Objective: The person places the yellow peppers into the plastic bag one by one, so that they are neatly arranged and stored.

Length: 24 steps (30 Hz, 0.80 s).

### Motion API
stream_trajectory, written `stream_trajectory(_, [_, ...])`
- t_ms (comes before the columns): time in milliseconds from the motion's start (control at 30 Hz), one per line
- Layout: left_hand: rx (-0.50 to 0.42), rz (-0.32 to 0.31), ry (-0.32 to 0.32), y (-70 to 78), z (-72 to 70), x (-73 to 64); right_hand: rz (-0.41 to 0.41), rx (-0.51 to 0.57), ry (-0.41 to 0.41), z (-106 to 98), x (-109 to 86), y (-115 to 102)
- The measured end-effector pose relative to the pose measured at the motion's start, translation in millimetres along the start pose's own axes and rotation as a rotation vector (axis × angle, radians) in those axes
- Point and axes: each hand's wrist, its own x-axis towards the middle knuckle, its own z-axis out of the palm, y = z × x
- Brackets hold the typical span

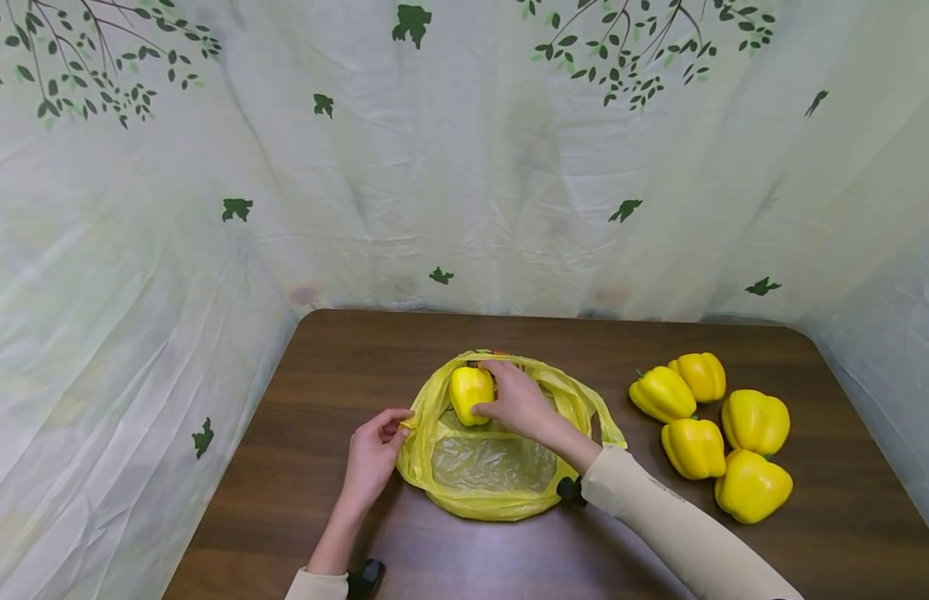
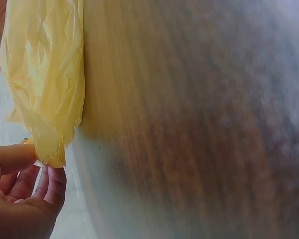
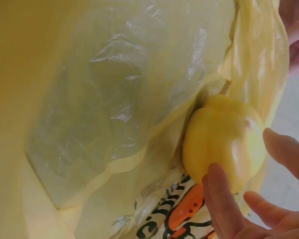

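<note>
A yellow plastic bag (image 1: 494, 504) stands with its mouth spread wide on the table. At its left edge my left hand (image 1: 376, 454) pinches a bit of the bag's rim between thumb and fingers; the left wrist view shows this gathered plastic (image 2: 49, 142) up close. Inside the bag's mouth, toward the far left, is a yellow bell pepper (image 1: 470, 396). My right hand (image 1: 518, 402) reaches in from the right and holds this pepper, thumb and fingers on opposite sides. In the right wrist view, fingertips (image 3: 219, 181) lie against the pepper (image 3: 222, 139).
Several more yellow bell peppers (image 1: 755, 422) sit grouped on the right of the brown wooden table (image 1: 284, 492). One bag handle (image 1: 610, 425) flops out to the right. A pale curtain with leaf prints (image 1: 471, 183) hangs behind and beside the table.
</note>
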Motion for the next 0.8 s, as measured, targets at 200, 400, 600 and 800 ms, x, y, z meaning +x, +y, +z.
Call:
stream_trajectory(200, [0.013,0.000,0.006,0.4,0.2,-0.4,0.039,0.072,-0.013,-8,-7.6,-2])
stream_trajectory(400, [0.017,-0.003,0.008,1.3,0.0,-1.0,0.024,0.133,-0.015,-15,-19.3,0])
stream_trajectory(600, [0.017,0.006,0.015,1.8,0.8,-1.0,0.010,0.151,0.015,-23,-33.6,2])
stream_trajectory(800, [0.014,0.001,0.012,1.6,0.8,-0.9,0.029,0.128,0.044,-35,-48.1,6])
